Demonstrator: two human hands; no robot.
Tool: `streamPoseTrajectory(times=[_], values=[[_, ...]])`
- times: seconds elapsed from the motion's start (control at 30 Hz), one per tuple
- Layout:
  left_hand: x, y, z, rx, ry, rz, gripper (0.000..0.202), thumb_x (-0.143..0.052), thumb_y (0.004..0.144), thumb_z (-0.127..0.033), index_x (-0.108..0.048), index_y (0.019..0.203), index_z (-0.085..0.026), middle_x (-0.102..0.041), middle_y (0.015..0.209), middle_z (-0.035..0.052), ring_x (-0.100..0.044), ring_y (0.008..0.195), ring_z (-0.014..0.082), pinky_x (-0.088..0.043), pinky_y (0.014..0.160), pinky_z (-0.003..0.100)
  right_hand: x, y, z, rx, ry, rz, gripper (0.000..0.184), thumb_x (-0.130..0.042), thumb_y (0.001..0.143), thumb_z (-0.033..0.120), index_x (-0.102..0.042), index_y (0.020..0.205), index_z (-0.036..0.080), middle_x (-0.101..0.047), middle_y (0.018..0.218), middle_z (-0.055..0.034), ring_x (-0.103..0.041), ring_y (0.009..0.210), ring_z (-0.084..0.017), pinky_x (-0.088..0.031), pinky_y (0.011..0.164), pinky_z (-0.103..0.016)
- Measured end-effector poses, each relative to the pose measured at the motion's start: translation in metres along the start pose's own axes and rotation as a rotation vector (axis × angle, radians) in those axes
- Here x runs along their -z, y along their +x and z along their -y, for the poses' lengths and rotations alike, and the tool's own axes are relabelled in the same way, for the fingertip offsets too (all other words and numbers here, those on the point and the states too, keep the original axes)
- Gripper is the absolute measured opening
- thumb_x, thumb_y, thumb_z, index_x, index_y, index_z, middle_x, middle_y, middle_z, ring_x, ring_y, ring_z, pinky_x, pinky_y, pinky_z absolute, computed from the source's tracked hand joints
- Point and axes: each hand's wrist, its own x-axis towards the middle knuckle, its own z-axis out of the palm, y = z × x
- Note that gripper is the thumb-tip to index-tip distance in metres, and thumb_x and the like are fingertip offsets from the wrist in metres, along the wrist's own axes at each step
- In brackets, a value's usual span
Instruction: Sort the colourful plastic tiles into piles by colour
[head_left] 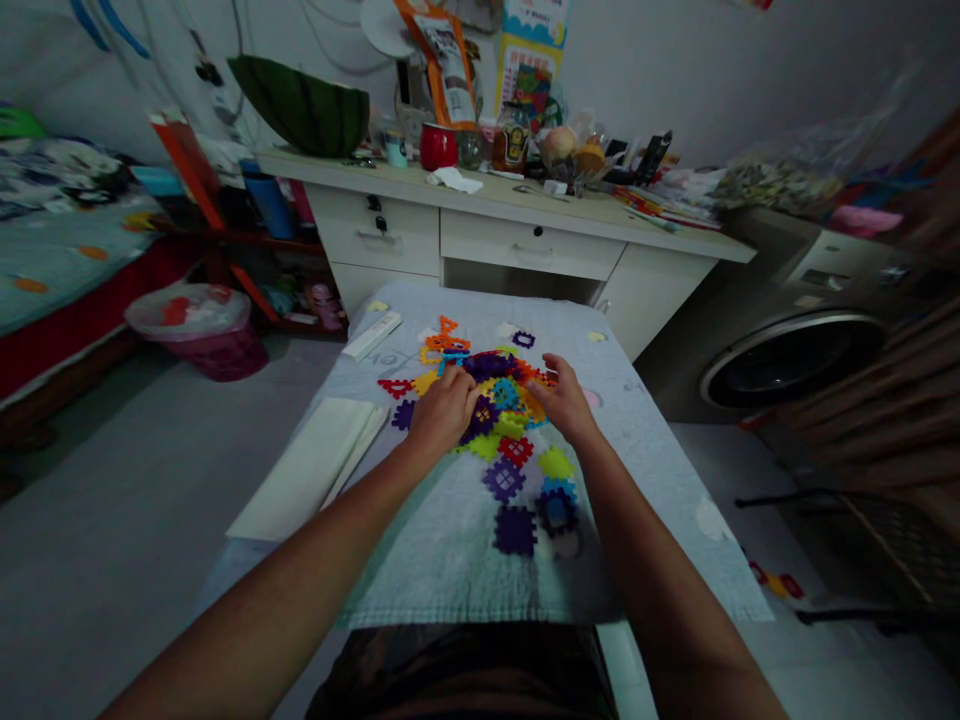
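A heap of colourful plastic interlocking tiles (504, 395) with toothed edges lies on the cloth-covered table (450, 560). My left hand (444, 408) is at the heap's left side, fingers curled together; whatever they grip is hidden. Just beyond its fingertips shows a light-blue tile (453, 357). On the right side of the heap, my right hand (566, 402) has thumb and fingers apart, close to orange tiles (534, 402). A purple square tile (515, 530) and a dark-blue frame tile (557, 510) lie nearer to me. Orange tiles (447, 338) stick out at the far left of the heap.
Folded white sheets (304, 465) and a small white box (373, 337) lie along the table's left side. Behind stands a white desk (525, 243) with a watermelon piece (307, 110) and jars. A washing machine (795, 310) is at right, a pink bin (206, 335) at left.
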Motion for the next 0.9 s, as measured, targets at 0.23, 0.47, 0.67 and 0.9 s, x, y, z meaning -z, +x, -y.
streamPoseTrajectory(times=[0.23,0.47,0.67,0.9], values=[[0.015,-0.007,0.026,0.038,0.090,-0.022,0.036,-0.047,0.093,-0.038,-0.058,0.122,-0.019,-0.047,0.139,0.0128,-0.049,0.120,0.0313,-0.039,0.103,0.046,0.042,-0.076,-0.013,0.189,-0.422,0.226,0.095,-0.073,0.070,0.059,-0.033,0.149,0.025,-0.029,0.154,-0.0171,-0.027,0.142,-0.038,-0.027,0.112,-0.060],[0.004,-0.033,0.051,0.142,0.073,0.249,0.089,-0.061,0.072,-0.071,-0.039,0.146,-0.026,-0.030,0.154,0.0154,-0.026,0.140,0.0438,-0.028,0.109,0.057,0.047,-0.135,-0.027,0.263,-0.479,0.513,0.119,-0.076,0.061,0.069,-0.022,0.155,0.019,-0.023,0.157,-0.0221,-0.023,0.143,-0.042,-0.028,0.111,-0.060],[-0.003,-0.041,0.038,0.075,0.042,0.328,0.097,-0.069,0.066,-0.068,-0.037,0.147,-0.024,-0.033,0.153,0.0172,-0.029,0.141,0.0407,-0.026,0.111,0.056,0.022,-0.112,-0.026,0.341,-0.430,0.405,0.081,-0.073,0.074,0.033,-0.040,0.146,0.019,-0.040,0.147,-0.0193,-0.039,0.134,-0.034,-0.036,0.109,-0.053],[-0.002,-0.049,0.037,-0.046,-0.068,0.194,0.075,-0.058,0.083,-0.057,-0.036,0.146,-0.025,-0.042,0.148,0.0132,-0.038,0.136,0.0321,-0.031,0.109,0.051,0.001,-0.078,-0.002,0.409,-0.459,0.298,0.071,-0.063,0.070,0.010,-0.051,0.139,0.021,-0.044,0.137,-0.0152,-0.043,0.124,-0.031,-0.038,0.106,-0.048]])
